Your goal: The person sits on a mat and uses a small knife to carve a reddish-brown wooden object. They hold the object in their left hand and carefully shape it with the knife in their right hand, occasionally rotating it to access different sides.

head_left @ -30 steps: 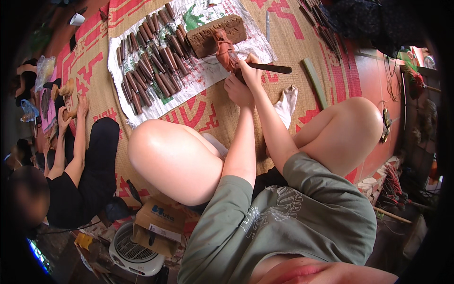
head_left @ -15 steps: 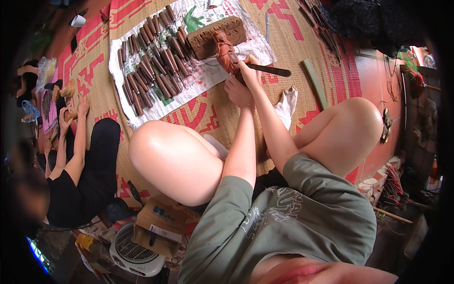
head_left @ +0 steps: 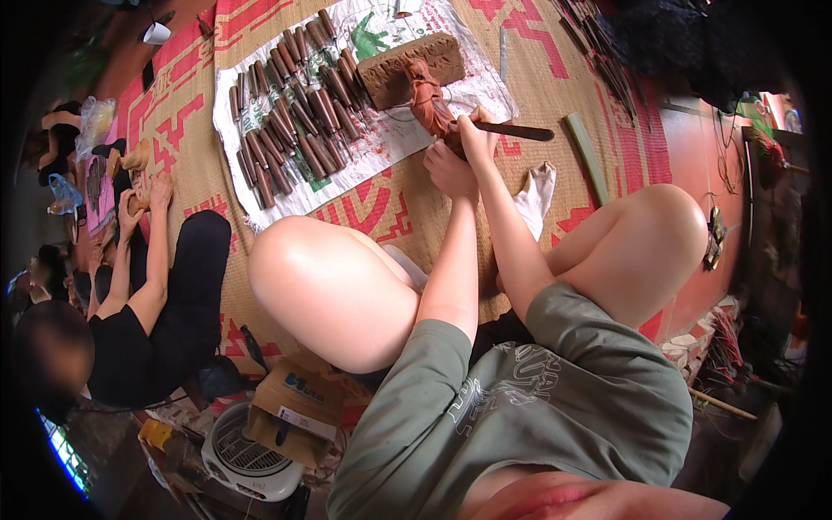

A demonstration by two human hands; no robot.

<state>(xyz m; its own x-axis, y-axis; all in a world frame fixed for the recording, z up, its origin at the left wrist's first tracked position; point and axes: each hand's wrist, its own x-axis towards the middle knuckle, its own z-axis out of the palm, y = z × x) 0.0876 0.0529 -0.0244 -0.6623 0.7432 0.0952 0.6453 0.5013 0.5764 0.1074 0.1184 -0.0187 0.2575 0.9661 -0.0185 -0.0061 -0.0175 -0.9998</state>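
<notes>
A reddish-brown carved wooden figurine [head_left: 426, 97] leans with its upper end against a rough brown wooden block [head_left: 381, 74]. Its lower end is gripped by my left hand [head_left: 450, 170], whose fingers are closed. Just above, my right hand [head_left: 477, 137] is wrapped round a carving tool with a long dark handle [head_left: 524, 133], which points to the right. The tool's working end is hidden by the hand and the figurine. Left of the block, several carving tools [head_left: 299, 113] with brown handles lie in rows on a white printed sheet [head_left: 364, 173].
A patterned straw mat [head_left: 537, 95] spreads beneath. A green-grey strip [head_left: 586, 159] and a thin grey bar [head_left: 503, 54] lie to the right. More long tools [head_left: 598, 61] lie at the far right. At left, a co-worker's hands [head_left: 149, 195] hold a light wooden piece. A cardboard box [head_left: 295, 399] stands behind.
The whole view has shifted slightly. The figurine looks turned a little in my grip, and the tool handle sits slightly farther right. Both hands keep their hold.
</notes>
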